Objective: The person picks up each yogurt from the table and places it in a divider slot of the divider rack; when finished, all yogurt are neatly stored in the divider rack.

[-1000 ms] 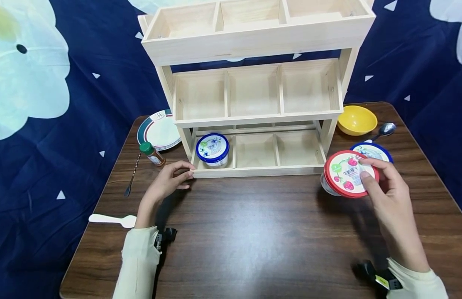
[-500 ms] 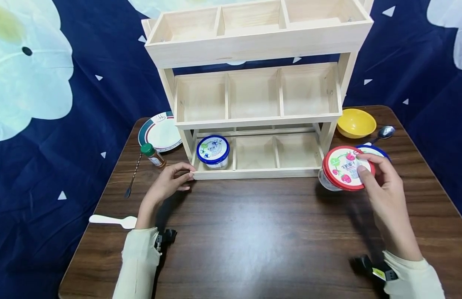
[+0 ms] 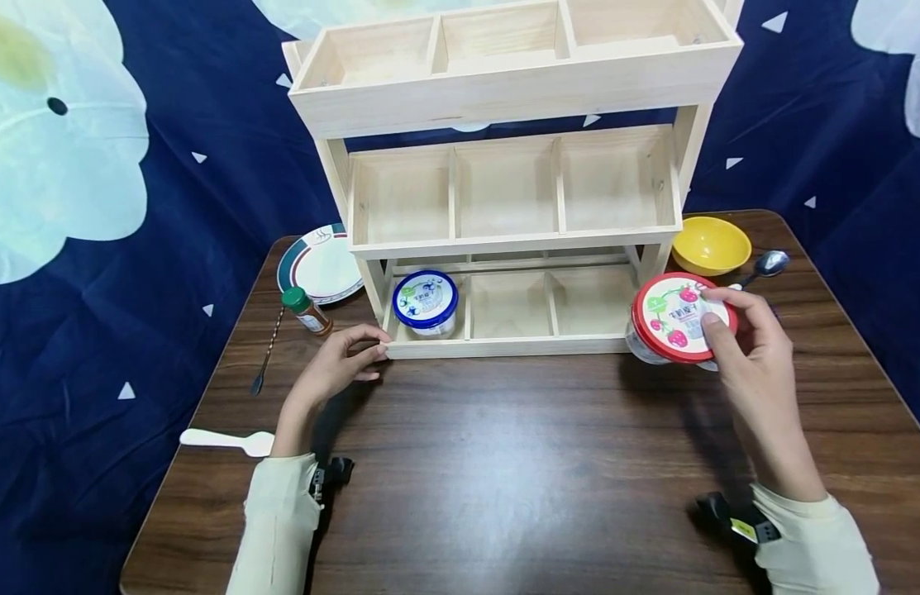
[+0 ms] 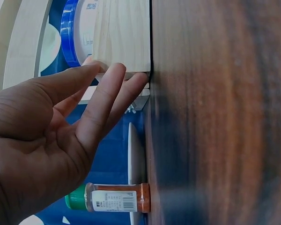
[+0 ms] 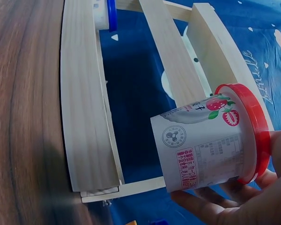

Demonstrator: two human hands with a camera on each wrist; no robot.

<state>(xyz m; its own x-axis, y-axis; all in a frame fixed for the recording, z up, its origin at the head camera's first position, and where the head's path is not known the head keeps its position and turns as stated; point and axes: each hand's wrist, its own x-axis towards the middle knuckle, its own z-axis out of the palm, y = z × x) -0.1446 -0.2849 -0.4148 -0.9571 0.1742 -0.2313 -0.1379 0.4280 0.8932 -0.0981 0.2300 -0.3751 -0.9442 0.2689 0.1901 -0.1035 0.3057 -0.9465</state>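
My right hand (image 3: 750, 351) grips a red-lidded strawberry yogurt cup (image 3: 671, 320) (image 5: 210, 143), lifted above the table just right of the wooden rack's (image 3: 504, 343) lowest tier. A blue-lidded cup (image 3: 425, 301) (image 4: 72, 33) stands in the bottom tier's left compartment. My left hand (image 3: 340, 364) (image 4: 84, 117) rests with straight fingers against the rack's front left corner, holding nothing. The rack's other compartments look bare.
A yellow bowl (image 3: 710, 245) and a metal spoon (image 3: 765, 266) lie behind my right hand. Left of the rack are a green-rimmed plate (image 3: 314, 266), a small spice bottle (image 3: 305, 310) (image 4: 110, 198), a thin bar spoon (image 3: 264, 355) and a white plastic spoon (image 3: 225, 440).
My right hand has carried the red-lidded cup up and to the left, toward the rack's bottom right, hiding the blue-lidded cup behind it. The left hand has stayed put.
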